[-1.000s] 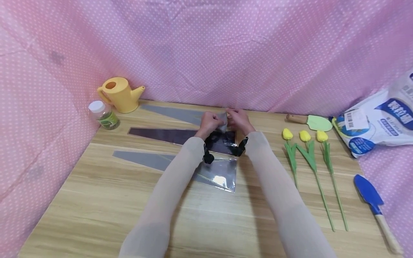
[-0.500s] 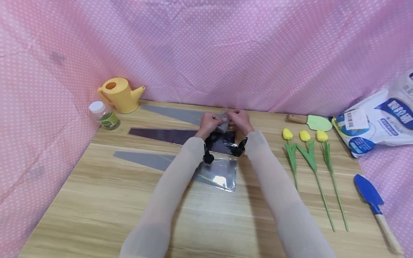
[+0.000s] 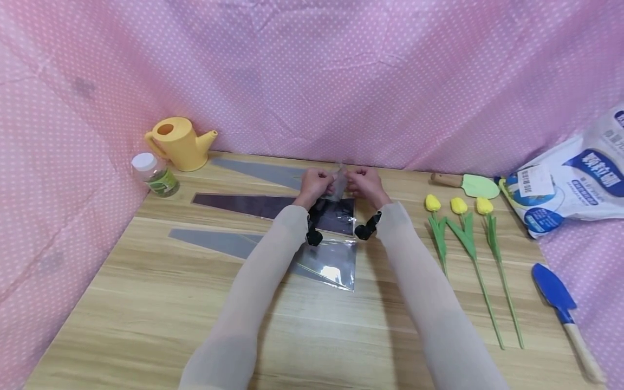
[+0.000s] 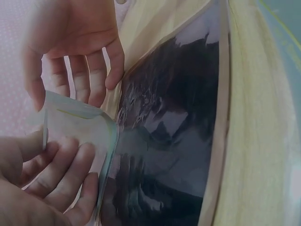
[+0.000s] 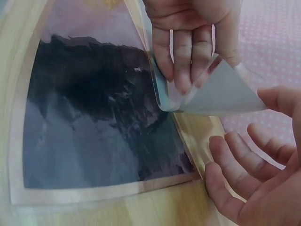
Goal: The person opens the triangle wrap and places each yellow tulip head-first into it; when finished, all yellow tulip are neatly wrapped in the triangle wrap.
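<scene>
Left hand (image 3: 314,185): fingers curled, thumb on one side and fingertips on the other, gripping the raised wide end of the far gray sleeve (image 3: 263,172). Right hand (image 3: 366,185): thumb tip meeting a corner of that same film, the four fingers loosely bent and standing apart from the thumb with a plain gap between, as the right wrist view shows. Edges and room, left to right: the yellow watering can (image 3: 180,146) and the white-capped jar (image 3: 158,176) stand at the table's far left, by the pink dotted cloth (image 3: 312,81); the narrow tip of the far gray sleeve lies just beside the can, near the table's back edge. Nearer the person lie the dark sleeve (image 3: 244,206) and, next to it, the near gray sleeve (image 3: 209,242), with strips of wood between. A broad stretch of table (image 3: 170,325) extends toward the person, and another band of wood separates the right hand from three yellow tulips (image 3: 469,233). The far gray sleeve's narrow end points left; its long axis runs left to right, slanting slightly toward the person, and its wide end, at the right, is lifted in the hands.
</scene>
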`<state>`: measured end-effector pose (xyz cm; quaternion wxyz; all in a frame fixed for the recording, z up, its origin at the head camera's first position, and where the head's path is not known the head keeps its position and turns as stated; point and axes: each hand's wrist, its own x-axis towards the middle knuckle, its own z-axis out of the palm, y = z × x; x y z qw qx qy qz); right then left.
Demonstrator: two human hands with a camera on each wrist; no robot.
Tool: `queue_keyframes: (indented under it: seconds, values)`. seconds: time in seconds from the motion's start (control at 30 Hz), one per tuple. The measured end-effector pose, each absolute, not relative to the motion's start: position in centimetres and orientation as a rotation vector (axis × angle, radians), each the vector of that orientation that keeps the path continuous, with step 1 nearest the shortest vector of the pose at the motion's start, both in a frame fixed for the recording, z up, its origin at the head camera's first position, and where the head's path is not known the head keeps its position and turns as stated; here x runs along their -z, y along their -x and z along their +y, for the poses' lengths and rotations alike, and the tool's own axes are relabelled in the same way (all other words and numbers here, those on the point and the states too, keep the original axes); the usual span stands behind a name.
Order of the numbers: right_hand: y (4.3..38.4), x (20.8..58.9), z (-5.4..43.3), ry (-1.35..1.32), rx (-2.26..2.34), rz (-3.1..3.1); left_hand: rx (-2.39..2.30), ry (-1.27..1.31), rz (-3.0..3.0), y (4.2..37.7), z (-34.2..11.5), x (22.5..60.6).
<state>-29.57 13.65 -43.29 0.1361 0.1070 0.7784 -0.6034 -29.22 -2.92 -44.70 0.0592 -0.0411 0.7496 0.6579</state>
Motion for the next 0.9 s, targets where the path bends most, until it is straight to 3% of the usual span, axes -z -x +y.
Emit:
queue_keyframes:
  seconds: [0.47, 0.9]
  values:
    - [29.4, 44.2, 14.7, -0.293, 1.779, 2.328, -1.928, 0.128, 2.458, 29.5, -2.9, 44.9]
    - [29.3, 44.9, 15.1, -0.265, 1.512, 2.603, -1.882, 0.151, 2.455, 29.7, -3.0, 45.2]
